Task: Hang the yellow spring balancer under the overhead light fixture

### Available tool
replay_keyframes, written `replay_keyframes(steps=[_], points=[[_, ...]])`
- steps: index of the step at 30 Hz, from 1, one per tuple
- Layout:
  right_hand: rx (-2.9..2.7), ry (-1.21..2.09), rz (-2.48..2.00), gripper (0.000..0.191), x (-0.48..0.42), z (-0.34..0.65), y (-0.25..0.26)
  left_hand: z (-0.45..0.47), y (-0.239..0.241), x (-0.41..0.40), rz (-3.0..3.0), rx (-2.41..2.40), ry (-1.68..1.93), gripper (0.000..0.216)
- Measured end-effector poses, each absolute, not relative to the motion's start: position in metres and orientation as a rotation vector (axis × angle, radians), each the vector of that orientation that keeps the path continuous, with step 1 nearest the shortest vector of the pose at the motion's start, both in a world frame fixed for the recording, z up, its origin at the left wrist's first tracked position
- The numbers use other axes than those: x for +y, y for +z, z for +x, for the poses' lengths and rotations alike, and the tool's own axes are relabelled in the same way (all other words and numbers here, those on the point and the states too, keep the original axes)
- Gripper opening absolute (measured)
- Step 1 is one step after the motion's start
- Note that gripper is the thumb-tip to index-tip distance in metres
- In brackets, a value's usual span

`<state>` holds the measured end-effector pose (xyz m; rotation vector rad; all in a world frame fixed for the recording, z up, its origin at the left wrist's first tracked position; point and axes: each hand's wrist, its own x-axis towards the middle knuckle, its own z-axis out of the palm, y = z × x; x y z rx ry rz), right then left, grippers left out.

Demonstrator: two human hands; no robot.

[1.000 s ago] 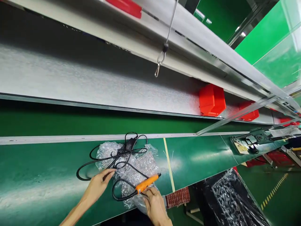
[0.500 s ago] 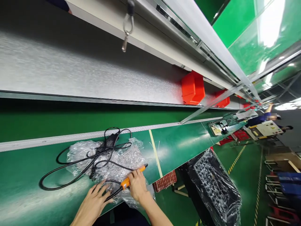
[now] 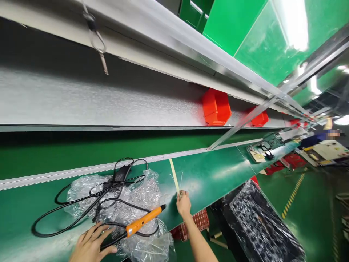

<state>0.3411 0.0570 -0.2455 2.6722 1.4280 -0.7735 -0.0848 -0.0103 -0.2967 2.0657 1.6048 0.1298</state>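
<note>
An orange pen-shaped tool [image 3: 143, 220] with a black cord [image 3: 81, 198] lies on a sheet of bubble wrap [image 3: 136, 198] on the green bench top [image 3: 218, 174]. My left hand [image 3: 91, 245] rests flat, fingers spread, on the cord and wrap near the tool's rear end. My right hand [image 3: 184, 203] has reached right of the wrap, its fingers pinched at thin white cable ties [image 3: 178, 178] beside a pale tape strip [image 3: 173, 174]. A black power adapter [image 3: 120, 174] sits among the cord loops.
Red bins [image 3: 216, 107] stand on the grey shelf behind. A metal hook [image 3: 99, 45] hangs from above at the left. A plastic-wrapped dark bundle [image 3: 261, 225] sits below the bench edge. Down the bench to the right lie parts [image 3: 261, 151], where another person works.
My right hand let go of the orange tool and moved right to the cable ties by the tape strip. My left hand stayed on the cord near the tool.
</note>
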Motion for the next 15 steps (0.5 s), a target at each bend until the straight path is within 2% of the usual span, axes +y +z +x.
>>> replay_keyframes(steps=[4, 8, 12, 15], points=[[1.409, -0.678, 2.502, 0.037, 0.084, 0.363, -0.265, -0.073, -0.275, -0.019, 1.923, 1.681, 0.109, 0.063], [1.538, -0.717, 2.297, 0.043, 0.098, 0.372, -0.276, -0.073, -0.269, -0.031, 1.917, 1.750, 0.266, 0.054], [1.568, -0.751, 2.246, 0.035, 0.096, 0.382, -0.275, -0.071, -0.263, -0.039, 2.092, 1.792, 0.422, 0.046], [1.610, -0.700, 2.241, 0.038, 0.091, 0.390, -0.270, -0.059, -0.252, -0.038, 2.176, 1.780, 0.444, 0.042]])
